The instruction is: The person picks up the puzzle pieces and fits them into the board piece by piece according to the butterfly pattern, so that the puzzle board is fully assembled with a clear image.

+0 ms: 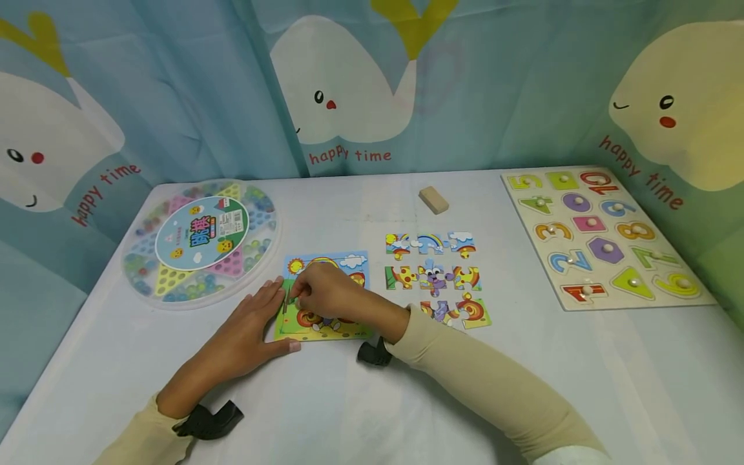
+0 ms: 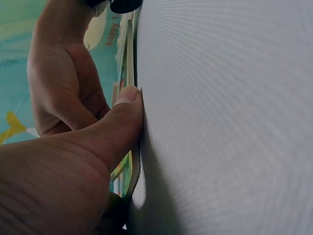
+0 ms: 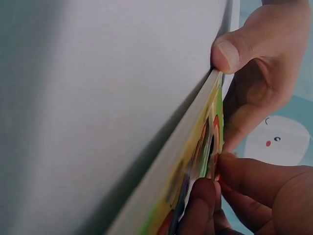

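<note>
A flat picture puzzle board with a bright cartoon scene lies in front of me. My left hand rests at its left side, fingers fairly straight along the left edge and thumb against the near edge. Over the board's left part, my right hand pinches a small puzzle piece between thumb and fingers; the piece stands tilted and is mostly hidden. In the right wrist view, the pinching fingertips are close against the board's surface. Loose puzzle pieces lie in rows just right of the board.
At the left lies a round clear game box with coloured marbles. A wooden number board with knobbed pieces lies at the right. A small wooden block sits near the back, before a patterned curtain.
</note>
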A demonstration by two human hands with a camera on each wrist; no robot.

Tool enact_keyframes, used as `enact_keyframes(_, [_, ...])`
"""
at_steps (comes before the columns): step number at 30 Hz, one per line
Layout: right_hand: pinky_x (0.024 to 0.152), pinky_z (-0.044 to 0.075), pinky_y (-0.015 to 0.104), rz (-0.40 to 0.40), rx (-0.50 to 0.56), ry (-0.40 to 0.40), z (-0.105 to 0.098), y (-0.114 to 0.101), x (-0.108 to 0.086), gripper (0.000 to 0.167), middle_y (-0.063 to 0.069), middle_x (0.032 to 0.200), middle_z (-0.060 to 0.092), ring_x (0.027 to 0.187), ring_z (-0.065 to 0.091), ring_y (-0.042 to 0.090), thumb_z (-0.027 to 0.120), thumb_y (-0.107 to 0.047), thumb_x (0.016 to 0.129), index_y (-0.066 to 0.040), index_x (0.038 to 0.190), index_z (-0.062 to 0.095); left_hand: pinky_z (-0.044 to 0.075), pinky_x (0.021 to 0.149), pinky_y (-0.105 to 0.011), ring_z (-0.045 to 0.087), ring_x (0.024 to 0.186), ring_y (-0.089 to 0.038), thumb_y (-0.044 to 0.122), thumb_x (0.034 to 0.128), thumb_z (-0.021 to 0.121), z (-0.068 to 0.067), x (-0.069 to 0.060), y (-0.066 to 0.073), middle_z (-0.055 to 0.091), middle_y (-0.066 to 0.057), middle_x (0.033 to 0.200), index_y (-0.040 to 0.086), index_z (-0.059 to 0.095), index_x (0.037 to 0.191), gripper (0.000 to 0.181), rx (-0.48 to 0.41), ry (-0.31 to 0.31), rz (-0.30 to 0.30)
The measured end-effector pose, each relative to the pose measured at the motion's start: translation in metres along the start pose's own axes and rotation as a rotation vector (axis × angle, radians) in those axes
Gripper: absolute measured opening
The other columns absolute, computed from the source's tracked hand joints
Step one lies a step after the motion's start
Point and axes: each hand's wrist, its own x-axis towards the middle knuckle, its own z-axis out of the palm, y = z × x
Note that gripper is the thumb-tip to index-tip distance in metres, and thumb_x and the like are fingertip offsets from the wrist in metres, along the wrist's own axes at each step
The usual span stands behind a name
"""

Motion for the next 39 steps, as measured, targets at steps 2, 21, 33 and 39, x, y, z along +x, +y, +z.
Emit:
enact_keyframes(2, [0.061, 0.046, 0.02, 0.01, -0.019, -0.006, 0.001, 0.0, 0.001, 0.009, -0.006, 0.076, 0.062, 0.07, 0.055, 0.008, 0.067, -0.006, 0.091, -0.007, 0.096, 0.075, 0.011, 0.115, -0.057, 0.01, 0.147, -0.033, 0.046, 0.0817, 0.076, 0.0, 0.0, 0.0, 0.016, -0.013, 0.161, -0.004, 0.028, 0.15, 0.097, 0.001, 0.001, 0.002])
enact_keyframes(21, [0.06, 0.048, 0.02, 0.04, -0.081, -0.014, 0.003, -0.005, 0.003, 0.011, -0.005, 0.075, 0.065, 0.067, 0.058, 0.007, 0.07, -0.008, 0.089, -0.006, 0.099, 0.075, 0.011, 0.115, -0.057, 0.011, 0.147, -0.033, 0.046, 0.0813, 0.076, 0.0, 0.0, 0.0, 0.017, -0.013, 0.16, -0.004, 0.03, 0.149, 0.096, 0.017, 0.006, 0.001])
enact_keyframes(33, [0.07, 0.048, 0.019, 0.018, -0.101, -0.04, 0.001, -0.003, -0.001, 0.02, 0.002, 0.093, 0.071, 0.079, 0.059, 0.007, 0.069, -0.007, 0.09, -0.003, 0.109, 0.074, 0.012, 0.114, -0.057, 0.011, 0.146, -0.033, 0.048, 0.0819, 0.075, 0.001, 0.0, 0.001, 0.016, -0.013, 0.161, -0.003, 0.028, 0.15, 0.098, 0.026, 0.01, 0.01])
enact_keyframes(39, [0.064, 0.044, 0.018, -0.052, -0.067, -0.058, -0.006, -0.002, -0.008, 0.018, -0.002, 0.076, 0.065, 0.066, 0.054, 0.006, 0.066, -0.004, 0.092, -0.001, 0.108, 0.073, 0.012, 0.114, -0.057, 0.011, 0.147, -0.033, 0.049, 0.0817, 0.075, 0.001, 0.0, 0.0, 0.015, -0.012, 0.161, -0.003, 0.027, 0.151, 0.099, 0.033, 0.004, 0.003])
